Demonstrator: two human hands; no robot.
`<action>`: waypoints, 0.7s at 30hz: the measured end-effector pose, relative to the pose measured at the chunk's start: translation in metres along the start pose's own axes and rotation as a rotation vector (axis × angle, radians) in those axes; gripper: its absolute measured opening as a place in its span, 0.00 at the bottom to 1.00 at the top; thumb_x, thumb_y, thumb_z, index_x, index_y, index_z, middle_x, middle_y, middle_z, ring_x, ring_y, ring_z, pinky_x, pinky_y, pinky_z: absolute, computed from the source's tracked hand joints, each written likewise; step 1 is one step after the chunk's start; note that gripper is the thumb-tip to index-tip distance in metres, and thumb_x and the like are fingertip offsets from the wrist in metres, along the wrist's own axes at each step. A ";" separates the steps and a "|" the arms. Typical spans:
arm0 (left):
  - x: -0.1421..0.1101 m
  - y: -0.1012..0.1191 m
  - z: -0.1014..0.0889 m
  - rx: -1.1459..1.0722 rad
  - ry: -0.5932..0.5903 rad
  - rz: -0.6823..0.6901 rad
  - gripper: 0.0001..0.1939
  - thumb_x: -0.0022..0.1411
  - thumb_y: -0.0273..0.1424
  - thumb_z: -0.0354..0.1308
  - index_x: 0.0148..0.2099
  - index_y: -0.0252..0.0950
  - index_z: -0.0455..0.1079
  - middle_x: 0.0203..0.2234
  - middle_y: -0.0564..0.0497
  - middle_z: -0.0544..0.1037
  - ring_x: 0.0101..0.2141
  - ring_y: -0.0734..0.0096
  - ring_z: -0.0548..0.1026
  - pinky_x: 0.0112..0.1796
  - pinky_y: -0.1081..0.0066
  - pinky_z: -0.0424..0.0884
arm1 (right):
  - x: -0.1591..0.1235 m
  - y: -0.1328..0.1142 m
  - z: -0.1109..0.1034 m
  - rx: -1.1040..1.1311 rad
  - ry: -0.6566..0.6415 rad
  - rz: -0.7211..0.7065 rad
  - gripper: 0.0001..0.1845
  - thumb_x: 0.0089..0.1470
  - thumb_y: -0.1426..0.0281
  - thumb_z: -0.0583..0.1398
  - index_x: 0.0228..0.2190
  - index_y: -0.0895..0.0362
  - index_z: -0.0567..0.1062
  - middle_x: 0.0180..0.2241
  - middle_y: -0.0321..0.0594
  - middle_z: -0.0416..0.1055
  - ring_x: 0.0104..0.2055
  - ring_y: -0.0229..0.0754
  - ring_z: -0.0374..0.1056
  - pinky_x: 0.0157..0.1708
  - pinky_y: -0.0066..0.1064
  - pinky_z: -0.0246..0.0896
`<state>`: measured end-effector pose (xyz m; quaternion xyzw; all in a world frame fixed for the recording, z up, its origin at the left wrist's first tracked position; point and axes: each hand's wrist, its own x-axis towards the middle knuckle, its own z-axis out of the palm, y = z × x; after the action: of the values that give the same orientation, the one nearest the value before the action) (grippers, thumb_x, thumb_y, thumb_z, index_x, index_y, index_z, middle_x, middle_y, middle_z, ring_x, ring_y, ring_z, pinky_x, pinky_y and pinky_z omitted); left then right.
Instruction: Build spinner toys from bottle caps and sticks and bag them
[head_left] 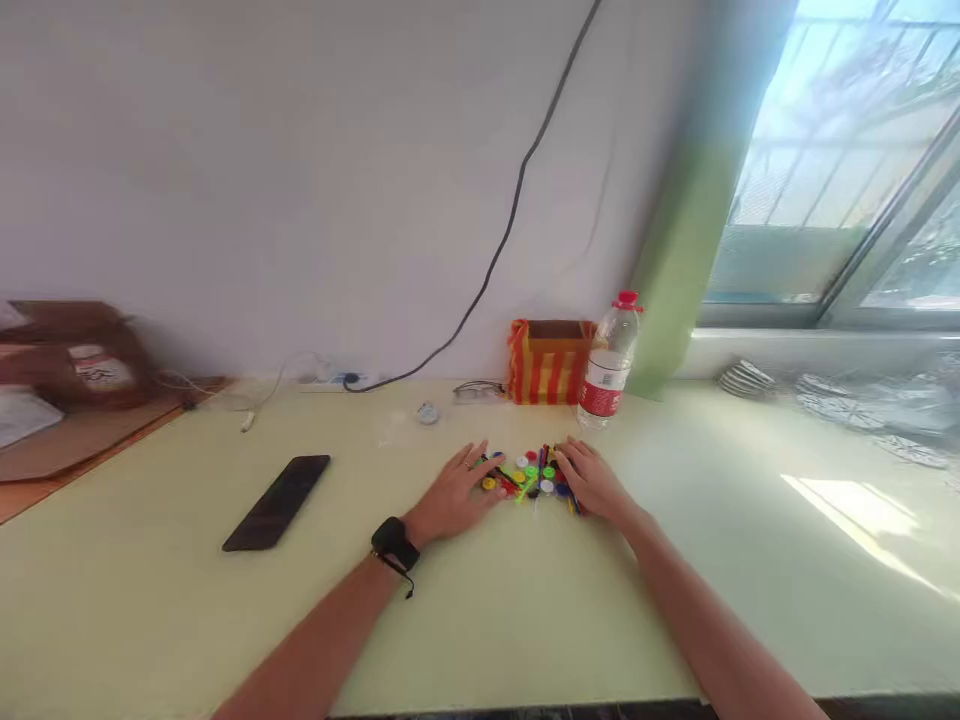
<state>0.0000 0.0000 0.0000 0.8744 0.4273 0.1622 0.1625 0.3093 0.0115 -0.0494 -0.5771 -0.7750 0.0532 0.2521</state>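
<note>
A small heap of coloured plastic pieces (531,476), round discs and thin sticks in yellow, green, red, blue and white, lies on the pale yellow-green table (480,620). My left hand (455,493) lies flat against the heap's left side, fingers stretched out, a black watch on its wrist. On the heap's right side rests my right hand (595,482), fingers extended and touching the pieces. Neither hand holds anything that I can see.
A black phone (277,501) lies left of the hands. Behind the heap stand an orange-and-yellow striped box (550,362) and a clear water bottle (608,376) with a red cap. A black cable hangs on the wall to a power strip (334,380). Brown bags sit far left.
</note>
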 end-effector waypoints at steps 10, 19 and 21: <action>-0.003 -0.003 0.005 -0.013 0.068 0.084 0.28 0.71 0.51 0.52 0.70 0.53 0.62 0.73 0.55 0.52 0.71 0.48 0.50 0.67 0.47 0.56 | -0.006 -0.031 -0.012 -0.014 0.080 -0.059 0.27 0.69 0.54 0.50 0.62 0.53 0.68 0.67 0.48 0.61 0.73 0.58 0.47 0.68 0.57 0.48; -0.006 -0.006 0.006 -0.039 0.064 0.079 0.28 0.70 0.49 0.54 0.69 0.52 0.63 0.73 0.53 0.53 0.71 0.48 0.51 0.67 0.46 0.56 | -0.012 -0.058 -0.019 0.071 -0.007 -0.186 0.24 0.69 0.57 0.51 0.62 0.49 0.70 0.67 0.43 0.62 0.74 0.56 0.42 0.68 0.56 0.50; -0.006 -0.006 0.005 -0.047 0.078 0.094 0.27 0.70 0.49 0.55 0.68 0.51 0.64 0.72 0.52 0.55 0.71 0.48 0.53 0.67 0.46 0.57 | -0.015 -0.063 -0.020 0.079 -0.040 -0.221 0.25 0.69 0.56 0.52 0.62 0.49 0.70 0.67 0.43 0.62 0.75 0.57 0.41 0.68 0.57 0.49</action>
<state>-0.0056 -0.0019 -0.0084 0.8824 0.3879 0.2138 0.1585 0.2670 -0.0267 -0.0137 -0.4766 -0.8360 0.0671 0.2635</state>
